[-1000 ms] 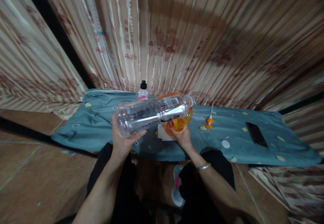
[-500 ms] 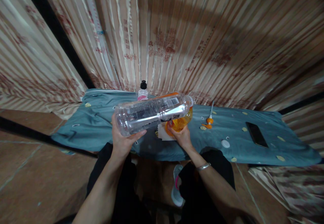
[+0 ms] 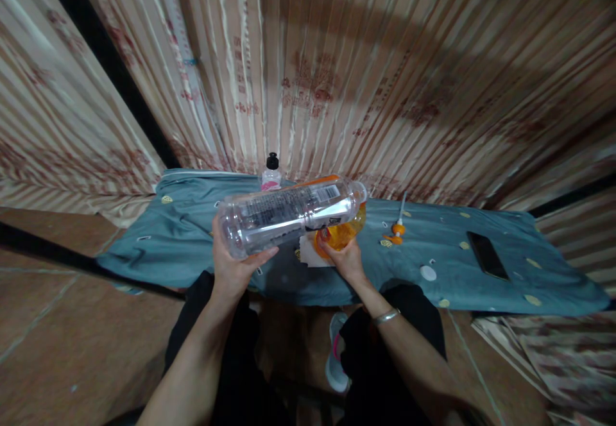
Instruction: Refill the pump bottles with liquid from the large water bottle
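Observation:
A large clear plastic bottle (image 3: 283, 214) with a printed label lies tilted nearly level in the air, its neck toward the right. My left hand (image 3: 233, 269) is wrapped round its base. Beneath the neck end, my right hand (image 3: 347, 259) grips an orange bottle (image 3: 344, 232) of amber liquid, partly hidden behind the clear one. The clear bottle's mouth is close to the top of the orange bottle; whether they touch I cannot tell. A piece of white paper (image 3: 312, 256) lies under the orange bottle.
On the teal cloth (image 3: 289, 288) stand or lie a small bottle with a black cap (image 3: 272, 172), an orange pump head (image 3: 398, 230), a white round cap (image 3: 428, 273) and a black phone (image 3: 487, 256). A pleated curtain (image 3: 317, 60) hangs behind; black poles (image 3: 110, 60) flank it.

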A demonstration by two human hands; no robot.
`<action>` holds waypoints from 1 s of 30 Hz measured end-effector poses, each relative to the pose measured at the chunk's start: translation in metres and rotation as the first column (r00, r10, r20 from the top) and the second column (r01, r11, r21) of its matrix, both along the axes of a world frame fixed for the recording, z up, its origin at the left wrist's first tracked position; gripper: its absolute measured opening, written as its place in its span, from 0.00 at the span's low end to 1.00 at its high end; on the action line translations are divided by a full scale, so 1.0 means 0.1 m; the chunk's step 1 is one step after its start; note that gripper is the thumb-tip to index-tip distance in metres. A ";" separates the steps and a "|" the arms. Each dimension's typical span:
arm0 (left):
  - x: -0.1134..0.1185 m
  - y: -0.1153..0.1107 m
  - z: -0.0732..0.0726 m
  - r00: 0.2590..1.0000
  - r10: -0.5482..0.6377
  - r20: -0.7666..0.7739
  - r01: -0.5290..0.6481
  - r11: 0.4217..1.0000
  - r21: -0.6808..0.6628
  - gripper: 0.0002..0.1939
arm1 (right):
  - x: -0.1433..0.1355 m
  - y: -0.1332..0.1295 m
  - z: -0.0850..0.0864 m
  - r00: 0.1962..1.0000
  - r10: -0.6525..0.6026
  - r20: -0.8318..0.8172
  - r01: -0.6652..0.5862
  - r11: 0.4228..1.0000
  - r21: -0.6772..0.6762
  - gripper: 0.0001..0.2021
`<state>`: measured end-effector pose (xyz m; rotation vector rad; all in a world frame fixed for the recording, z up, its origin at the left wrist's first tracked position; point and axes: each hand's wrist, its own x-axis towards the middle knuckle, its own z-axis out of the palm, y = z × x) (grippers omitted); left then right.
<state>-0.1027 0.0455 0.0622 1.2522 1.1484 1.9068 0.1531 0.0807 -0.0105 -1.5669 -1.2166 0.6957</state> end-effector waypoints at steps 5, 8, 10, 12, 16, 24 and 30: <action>0.00 -0.02 0.05 0.999 -0.026 0.024 0.027 0.998 -0.053 0.54 | -0.02 -0.01 0.04 0.999 0.017 -0.041 -0.015 1.000 0.027 0.37; 0.01 -0.02 0.05 0.999 -0.035 0.024 0.036 0.999 -0.038 0.53 | -0.03 -0.02 0.06 0.999 0.010 -0.031 -0.009 1.000 0.023 0.36; 0.01 -0.01 0.04 0.999 -0.032 0.027 0.033 0.999 -0.034 0.52 | -0.03 -0.02 0.06 1.000 0.004 -0.027 -0.004 1.000 0.023 0.36; 0.00 -0.01 0.03 0.999 -0.023 0.027 0.024 0.999 -0.039 0.52 | -0.03 -0.02 0.06 1.000 -0.001 -0.024 0.001 1.000 0.026 0.36; -0.01 -0.01 0.03 0.999 -0.021 0.034 0.023 0.998 -0.065 0.54 | -0.03 -0.02 0.06 1.000 0.003 -0.014 -0.003 1.000 0.023 0.37; 0.00 -0.02 0.05 1.000 -0.022 0.007 0.022 0.999 -0.029 0.52 | -0.03 -0.02 0.05 1.000 -0.002 -0.008 0.002 1.000 0.020 0.36; 0.01 -0.02 0.06 0.999 -0.036 0.020 0.037 0.999 -0.032 0.52 | -0.03 -0.02 0.06 1.000 -0.005 -0.007 0.005 1.000 0.010 0.36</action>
